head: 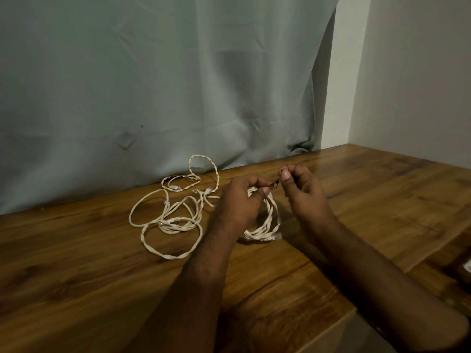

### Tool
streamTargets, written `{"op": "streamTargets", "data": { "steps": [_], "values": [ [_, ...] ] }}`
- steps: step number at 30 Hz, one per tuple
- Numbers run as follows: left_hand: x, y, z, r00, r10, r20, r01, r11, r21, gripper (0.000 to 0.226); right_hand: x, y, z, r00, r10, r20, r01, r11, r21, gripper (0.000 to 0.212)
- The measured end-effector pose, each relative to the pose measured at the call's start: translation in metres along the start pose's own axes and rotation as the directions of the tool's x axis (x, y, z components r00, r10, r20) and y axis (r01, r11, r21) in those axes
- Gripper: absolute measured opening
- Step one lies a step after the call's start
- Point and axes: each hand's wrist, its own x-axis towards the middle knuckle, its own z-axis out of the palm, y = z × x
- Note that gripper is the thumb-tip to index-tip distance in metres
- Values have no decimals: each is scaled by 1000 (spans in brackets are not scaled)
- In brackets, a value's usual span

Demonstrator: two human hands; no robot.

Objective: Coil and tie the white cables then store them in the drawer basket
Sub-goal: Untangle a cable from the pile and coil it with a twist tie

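A coiled white cable (267, 225) hangs from my left hand (240, 200), which grips the top of the coil; a plug end shows at the coil's bottom. My right hand (298, 184) pinches a small dark tie (274, 185) between thumb and fingers, just right of the left hand's fingertips, and the tie touches the coil's top. A loose white cable (165, 222) lies tangled on the wooden table (102, 276) to the left. A twisted white cable (204, 171) lies behind it near the curtain. No drawer basket is in view.
A grey-green curtain (153, 85) hangs along the table's back edge. A white wall (407, 72) stands at the right. The table's front edge (344, 317) runs diagonally at lower right, with a pale object (467, 267) at the frame's right border.
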Motion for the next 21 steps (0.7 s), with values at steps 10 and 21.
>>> {"op": "streamTargets", "data": {
  "steps": [10, 21],
  "values": [
    [-8, 8, -2, 958, 7, 288, -15, 1000, 25, 18, 6, -1, 0, 971, 236, 23, -228, 898, 376, 19],
    [-12, 0, -7, 946, -221, 238, 252, 962, -109, 17, 0, -1, -1, 938, 339, 72, -344, 883, 319, 37]
  ]
}}
